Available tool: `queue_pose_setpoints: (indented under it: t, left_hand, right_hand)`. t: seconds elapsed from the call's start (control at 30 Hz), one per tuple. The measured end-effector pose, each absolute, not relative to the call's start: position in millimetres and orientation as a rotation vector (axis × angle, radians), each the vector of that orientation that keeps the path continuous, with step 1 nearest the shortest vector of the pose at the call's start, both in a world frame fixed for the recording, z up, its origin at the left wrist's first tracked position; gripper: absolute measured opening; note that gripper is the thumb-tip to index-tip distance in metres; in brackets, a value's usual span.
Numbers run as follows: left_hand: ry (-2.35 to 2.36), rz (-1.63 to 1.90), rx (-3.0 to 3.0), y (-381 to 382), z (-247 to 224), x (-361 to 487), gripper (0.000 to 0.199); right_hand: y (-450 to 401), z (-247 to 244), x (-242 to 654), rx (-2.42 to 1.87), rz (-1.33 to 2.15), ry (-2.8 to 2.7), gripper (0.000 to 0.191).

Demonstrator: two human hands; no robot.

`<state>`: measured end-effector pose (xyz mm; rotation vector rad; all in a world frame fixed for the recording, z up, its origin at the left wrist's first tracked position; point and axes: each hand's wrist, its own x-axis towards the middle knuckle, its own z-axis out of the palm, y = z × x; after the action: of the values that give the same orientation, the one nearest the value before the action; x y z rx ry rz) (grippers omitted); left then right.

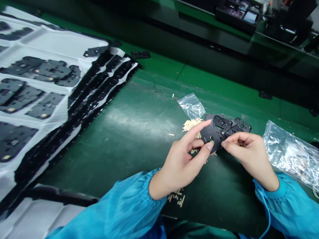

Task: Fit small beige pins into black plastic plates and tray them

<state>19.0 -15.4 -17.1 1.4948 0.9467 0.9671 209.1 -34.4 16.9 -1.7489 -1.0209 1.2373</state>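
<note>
My left hand point(180, 159) and right hand point(250, 154) sit low in the head view, holding a cluster of thin black cut-out plates point(219, 131) just above the green tabletop point(139, 139). My left fingers point(196, 131) pinch the nearest plate between thumb and forefinger, and my right fingers point(231, 141) are pressed together, their tips pinching the cluster's near edge. Just behind lies a small clear plastic bag point(191, 106), with pale shavings point(190, 125) beside it. A fuller clear bag point(286, 154) of small pale pieces lies to my right, and more pale pieces point(177, 197) lie below my left hand, near my blue sleeve point(124, 205). Toward the left, white trays point(57, 43) carry rows of black parts point(52, 69).
</note>
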Motion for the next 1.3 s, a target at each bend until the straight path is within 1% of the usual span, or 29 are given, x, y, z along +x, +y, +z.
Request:
queue_pose_setpoints:
  t: [0.2,0.5,0.67,1.0,1.3]
  left_hand:
    - [0.963,0.982,1.580,-15.7,-17.0,19.5,0.055]
    - [1.010,0.980,1.611,-16.3,-16.4,19.9,0.054]
    - [1.089,0.970,1.606,-14.5,-15.3,20.4,0.054]
    - [1.074,0.999,1.663,-17.2,-14.1,19.9,0.056]
    - [1.074,1.015,1.694,-16.4,-14.3,20.4,0.055]
  right_hand:
    - [-36.5,19.1,207.5,-1.747,1.225,-1.041,0.015]
    - [-36.8,18.8,207.8,-1.748,1.210,-1.060,0.010]
    - [-39.7,23.1,205.3,-1.737,1.135,-1.090,0.008]
    - [-40.5,20.0,202.2,-1.777,1.006,-1.147,0.008]
    - [-42.5,17.5,203.3,-1.777,0.991,-1.195,0.008]
